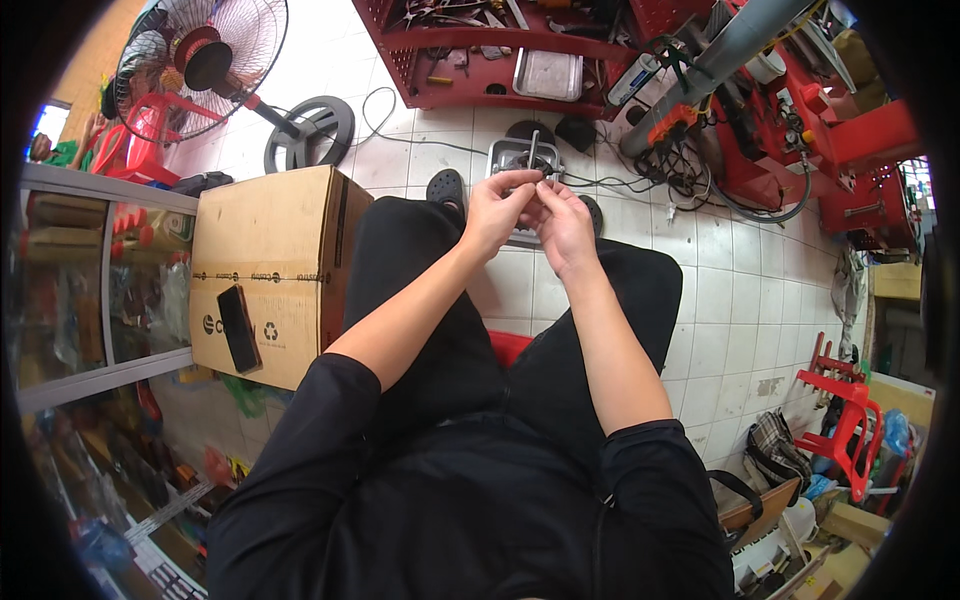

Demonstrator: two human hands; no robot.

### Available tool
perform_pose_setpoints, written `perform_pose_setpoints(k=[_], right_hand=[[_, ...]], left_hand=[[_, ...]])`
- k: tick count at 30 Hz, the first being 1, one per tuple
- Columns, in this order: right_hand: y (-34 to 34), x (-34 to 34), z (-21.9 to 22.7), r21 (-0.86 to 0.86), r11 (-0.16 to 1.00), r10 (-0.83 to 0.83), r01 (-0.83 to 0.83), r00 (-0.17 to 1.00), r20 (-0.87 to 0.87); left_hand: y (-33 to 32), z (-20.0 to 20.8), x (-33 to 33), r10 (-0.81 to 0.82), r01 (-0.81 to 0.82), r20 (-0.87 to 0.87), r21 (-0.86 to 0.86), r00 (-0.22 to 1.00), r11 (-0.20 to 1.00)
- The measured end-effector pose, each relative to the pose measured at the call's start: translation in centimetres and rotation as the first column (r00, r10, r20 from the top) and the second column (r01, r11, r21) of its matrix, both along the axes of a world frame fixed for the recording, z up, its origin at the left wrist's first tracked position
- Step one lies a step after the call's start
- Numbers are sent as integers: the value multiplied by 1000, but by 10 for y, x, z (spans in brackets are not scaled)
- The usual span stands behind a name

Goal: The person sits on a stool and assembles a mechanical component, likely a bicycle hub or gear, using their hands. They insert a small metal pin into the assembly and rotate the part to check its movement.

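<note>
Left hand (498,213) and right hand (564,225) are up in front of the knees, fingertips meeting, fingers bent in. Can't tell from here if anything is pinched between them; too small to make out. Both forearms bare, reaching forward from dark sleeves. Just past the fingertips, on the floor between the feet: grey metal tray (492,160), partly hidden by the hands, with parts in it I can't identify. Thin grey rod (534,148) shows against it, roughly upright; can't say what it's fixed to. Black clog (446,188) on the left foot, beside the tray. Person sits with knees apart, black trousers (400,270), a bit of red seat (508,346) showing between the thighs. By the left knee: cardboard box (262,225), dark phone (238,330) lying on its top. Left of that, glass-front cabinet (105,275). Beyond the box, standing fan (208,66) on a round black base, dark cable trailing across white tiles. Straight ahead, red tool rack (450,92) with a silver tray (548,76) on its shelf. Far right, red plastic stool (845,430) near piled bags and boxes.
</note>
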State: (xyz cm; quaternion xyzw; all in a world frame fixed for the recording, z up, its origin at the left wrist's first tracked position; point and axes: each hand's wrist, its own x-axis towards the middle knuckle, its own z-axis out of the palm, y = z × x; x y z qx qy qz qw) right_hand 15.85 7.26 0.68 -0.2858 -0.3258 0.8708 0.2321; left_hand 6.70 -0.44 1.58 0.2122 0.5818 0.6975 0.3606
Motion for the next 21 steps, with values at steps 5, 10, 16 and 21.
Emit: perform_pose_setpoints(k=[5,10,16,21], right_hand=[[5,3,-5,140,988,-85,67,988,127],[2,1,-23,202,976,-118,80,976,185],[-2,-2,-11,228,965,-160,127,978,131],[-1,-4,-15,120,987,-104,102,995,12]], left_hand=[[-2,11,2,27,-26,74,-19,997,999],[1,-9,-3,131,-132,14,55,991,990],[2,-5,-1,109,-122,118,109,987,987],[2,1,1,130,-136,75,89,989,987]])
